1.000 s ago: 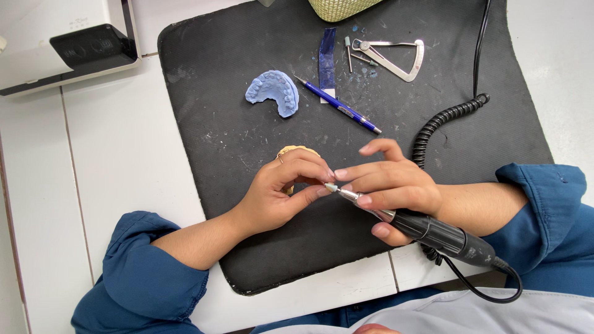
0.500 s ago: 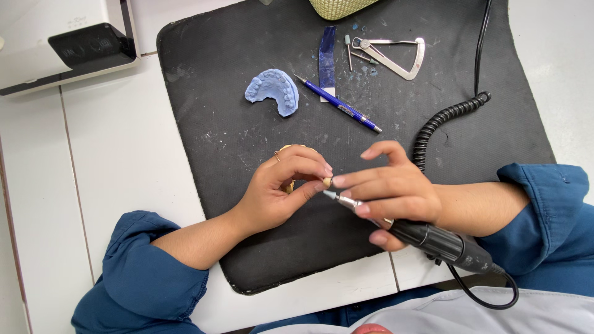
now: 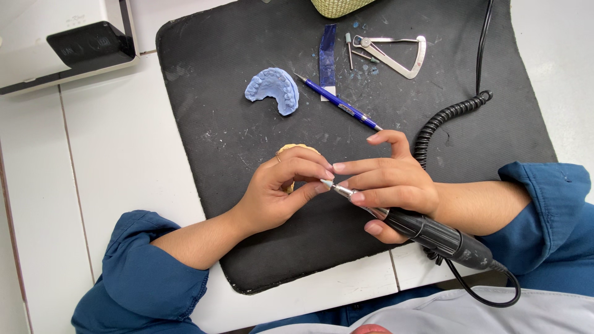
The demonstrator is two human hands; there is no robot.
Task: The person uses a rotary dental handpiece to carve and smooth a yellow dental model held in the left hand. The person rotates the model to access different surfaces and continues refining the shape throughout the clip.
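Head view: the left hand (image 3: pixel 275 195) pinches a small yellowish cast (image 3: pixel 296 150) between thumb and fingers (image 3: pixel 309 168), closed on it, just above the black mat (image 3: pixel 216 124). The right hand (image 3: pixel 387 182) holds a black handpiece (image 3: pixel 433 234) like a pen, fingers closed around its metal nose, with the tip (image 3: pixel 326 184) touching the left fingertips at the cast's edge. Most of the cast is hidden behind the left fingers, so the exact contact spot cannot be told.

To do this grinding well, I judge the cast should stay braced against the fingertips, both hands close together over the mat so they steady each other, the tip laid on lightly, and the coiled cord (image 3: pixel 442 120) left slack so it does not tug the handpiece.

Counted: one yellowish cast in hand; one blue cast (image 3: pixel 273 89) lying apart on the mat, up and to the left; one blue pencil (image 3: pixel 339 104) just beside it; one blue strip (image 3: pixel 327 54) touching the pencil's upper end; one metal caliper (image 3: pixel 396 54) near the top edge; two small burs (image 3: pixel 349 49) by the caliper, as far as can be made out; one white-and-black device (image 3: pixel 68 40) on the white surface (image 3: pixel 111 154) at top left.
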